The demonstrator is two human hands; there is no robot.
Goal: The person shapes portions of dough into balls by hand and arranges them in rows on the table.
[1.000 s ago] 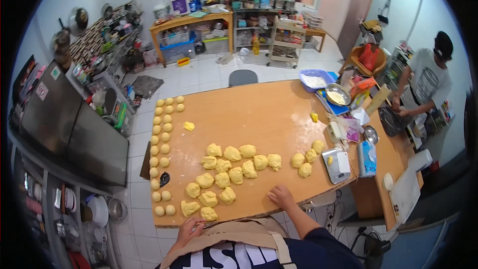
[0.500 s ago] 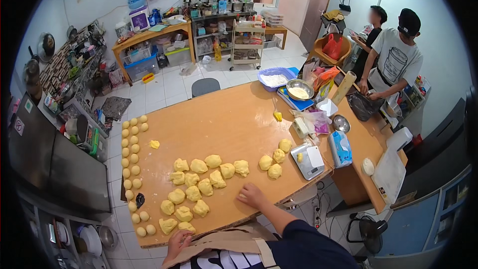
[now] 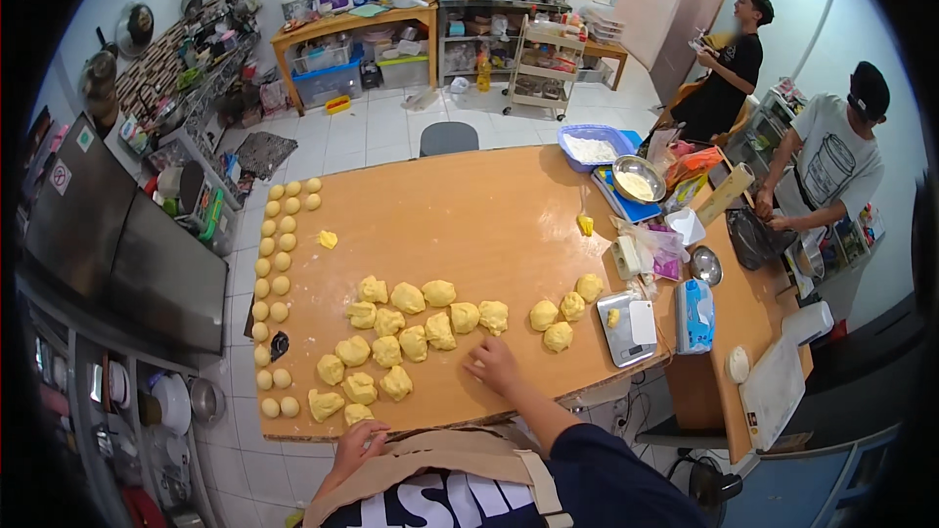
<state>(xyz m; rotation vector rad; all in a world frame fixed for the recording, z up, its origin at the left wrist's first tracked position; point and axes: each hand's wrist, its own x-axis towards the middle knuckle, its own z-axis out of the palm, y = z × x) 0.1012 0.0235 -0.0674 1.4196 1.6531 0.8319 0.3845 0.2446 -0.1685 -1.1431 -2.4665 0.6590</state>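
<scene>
My right hand (image 3: 494,364) rests palm down on the wooden table (image 3: 469,196) with its fingers spread, just below a rough yellow dough lump (image 3: 493,317) and holding nothing. At the front edge my left hand (image 3: 360,445) lies beside the beige apron (image 3: 440,445), fingers loosely out, near another dough piece (image 3: 358,415). Several more uneven lumps (image 3: 387,321) spread across the middle of the table. A few dough balls (image 3: 558,336) sit to the right, close to a kitchen scale (image 3: 627,329) bearing a small yellow bit. Smooth round balls (image 3: 282,261) line the left edge.
Far right on the table stand a purple basin (image 3: 592,149) of white flour, a steel bowl (image 3: 638,180) and a blue tissue pack (image 3: 694,317). Beyond the side table one person (image 3: 831,156) handles a black bag; another (image 3: 729,68) stands behind. A stool (image 3: 449,139) is across the table.
The view has swung, shifting the scene rightward. My right hand's fingers have spread out on the table; my left hand stays at the front edge. The person at the back now stands with head raised.
</scene>
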